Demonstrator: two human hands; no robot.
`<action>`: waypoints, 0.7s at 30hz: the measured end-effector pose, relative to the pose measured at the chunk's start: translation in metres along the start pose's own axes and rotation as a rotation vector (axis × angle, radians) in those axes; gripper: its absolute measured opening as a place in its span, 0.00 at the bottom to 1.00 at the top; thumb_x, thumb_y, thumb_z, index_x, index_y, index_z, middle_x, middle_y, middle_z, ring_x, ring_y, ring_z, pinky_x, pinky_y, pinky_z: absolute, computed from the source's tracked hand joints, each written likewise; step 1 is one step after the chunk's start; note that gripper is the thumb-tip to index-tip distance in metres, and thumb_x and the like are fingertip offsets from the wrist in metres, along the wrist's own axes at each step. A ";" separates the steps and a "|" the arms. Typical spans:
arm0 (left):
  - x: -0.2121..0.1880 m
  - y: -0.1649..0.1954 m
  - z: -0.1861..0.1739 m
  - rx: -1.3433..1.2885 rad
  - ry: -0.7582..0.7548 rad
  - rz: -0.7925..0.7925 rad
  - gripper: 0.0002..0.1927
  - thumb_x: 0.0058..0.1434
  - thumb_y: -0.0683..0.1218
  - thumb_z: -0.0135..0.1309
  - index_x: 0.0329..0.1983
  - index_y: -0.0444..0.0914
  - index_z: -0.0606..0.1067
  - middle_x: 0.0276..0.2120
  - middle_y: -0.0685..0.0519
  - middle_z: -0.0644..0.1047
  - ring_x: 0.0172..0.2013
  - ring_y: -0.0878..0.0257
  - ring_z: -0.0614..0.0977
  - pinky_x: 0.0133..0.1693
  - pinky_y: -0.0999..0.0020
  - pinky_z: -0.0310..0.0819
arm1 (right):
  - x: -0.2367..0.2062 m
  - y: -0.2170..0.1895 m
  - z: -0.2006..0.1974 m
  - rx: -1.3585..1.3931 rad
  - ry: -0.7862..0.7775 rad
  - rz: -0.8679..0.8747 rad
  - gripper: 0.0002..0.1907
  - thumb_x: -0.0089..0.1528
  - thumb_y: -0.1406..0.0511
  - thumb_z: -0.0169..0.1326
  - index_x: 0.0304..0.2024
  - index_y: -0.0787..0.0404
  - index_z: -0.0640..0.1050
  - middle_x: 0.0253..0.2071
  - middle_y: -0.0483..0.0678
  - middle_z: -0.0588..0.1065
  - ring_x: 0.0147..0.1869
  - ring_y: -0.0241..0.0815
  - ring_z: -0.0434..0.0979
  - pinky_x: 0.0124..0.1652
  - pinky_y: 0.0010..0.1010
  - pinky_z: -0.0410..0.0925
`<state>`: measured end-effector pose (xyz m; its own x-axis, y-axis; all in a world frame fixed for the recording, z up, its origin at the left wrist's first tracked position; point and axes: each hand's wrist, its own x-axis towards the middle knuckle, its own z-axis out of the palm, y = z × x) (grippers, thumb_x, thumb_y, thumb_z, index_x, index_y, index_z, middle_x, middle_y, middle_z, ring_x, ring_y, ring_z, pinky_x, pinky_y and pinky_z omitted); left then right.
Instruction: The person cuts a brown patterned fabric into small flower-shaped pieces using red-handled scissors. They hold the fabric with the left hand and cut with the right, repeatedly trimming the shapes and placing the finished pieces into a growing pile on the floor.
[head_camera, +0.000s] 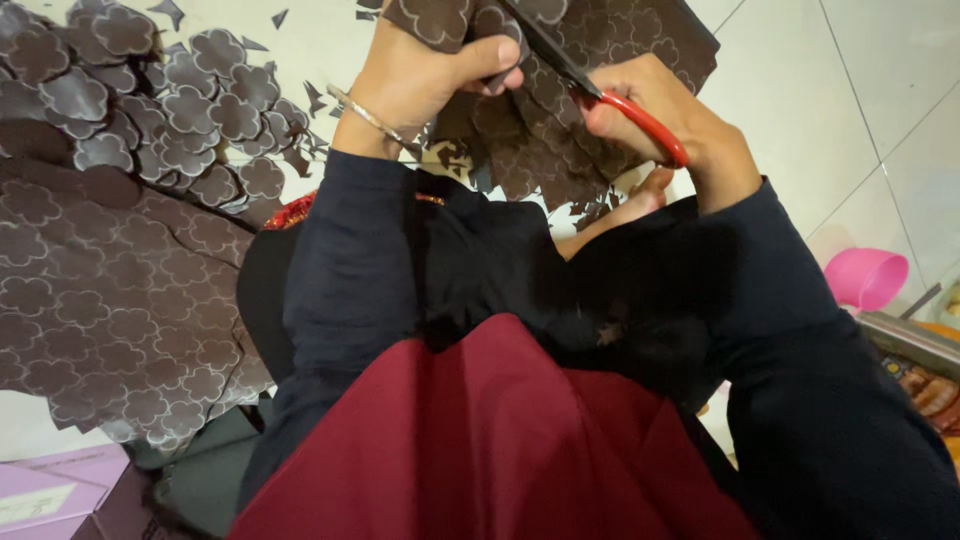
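Observation:
My left hand (425, 70), with a thin bangle on the wrist, grips the edge of a dark brown sheet (560, 110) printed with flower outlines. My right hand (680, 125) holds red-handled scissors (620, 100), the blades reaching up-left into the same sheet between the two hands. The sheet hangs over my lap and its top runs out of the picture. Both arms are in dark blue sleeves, above a dark red cloth over my lap.
A heap of cut-out flower shapes (160, 100) lies on the white tiled floor at upper left. Below it lies a large uncut patterned sheet (110, 310). Small offcuts (320, 100) are scattered about. A pink cup (865, 278) sits right; a pink box (60, 490) at bottom left.

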<state>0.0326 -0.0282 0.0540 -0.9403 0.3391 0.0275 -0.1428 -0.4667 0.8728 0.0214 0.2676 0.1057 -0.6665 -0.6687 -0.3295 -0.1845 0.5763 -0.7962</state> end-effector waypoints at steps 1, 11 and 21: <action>0.000 0.003 -0.001 0.001 -0.027 0.012 0.08 0.69 0.38 0.64 0.44 0.31 0.75 0.35 0.49 0.81 0.37 0.60 0.87 0.37 0.69 0.82 | 0.000 -0.001 0.000 -0.009 0.000 0.003 0.43 0.61 0.27 0.43 0.27 0.59 0.68 0.23 0.41 0.63 0.28 0.33 0.61 0.29 0.28 0.56; -0.007 0.020 -0.009 0.027 -0.201 0.040 0.16 0.72 0.37 0.64 0.57 0.31 0.71 0.40 0.47 0.81 0.40 0.57 0.87 0.40 0.66 0.83 | -0.005 -0.003 -0.002 -0.080 -0.019 0.016 0.45 0.53 0.24 0.43 0.22 0.59 0.69 0.18 0.40 0.61 0.23 0.33 0.60 0.24 0.28 0.55; -0.015 0.034 -0.013 -0.028 -0.285 -0.021 0.22 0.72 0.36 0.65 0.61 0.33 0.66 0.36 0.47 0.79 0.34 0.59 0.85 0.36 0.67 0.80 | -0.008 -0.004 -0.012 -0.109 -0.067 -0.029 0.44 0.53 0.27 0.44 0.19 0.60 0.66 0.16 0.41 0.58 0.19 0.34 0.56 0.22 0.28 0.52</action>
<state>0.0377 -0.0602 0.0771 -0.8129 0.5631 0.1487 -0.1738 -0.4783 0.8608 0.0188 0.2769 0.1177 -0.6105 -0.7139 -0.3430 -0.2834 0.6013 -0.7471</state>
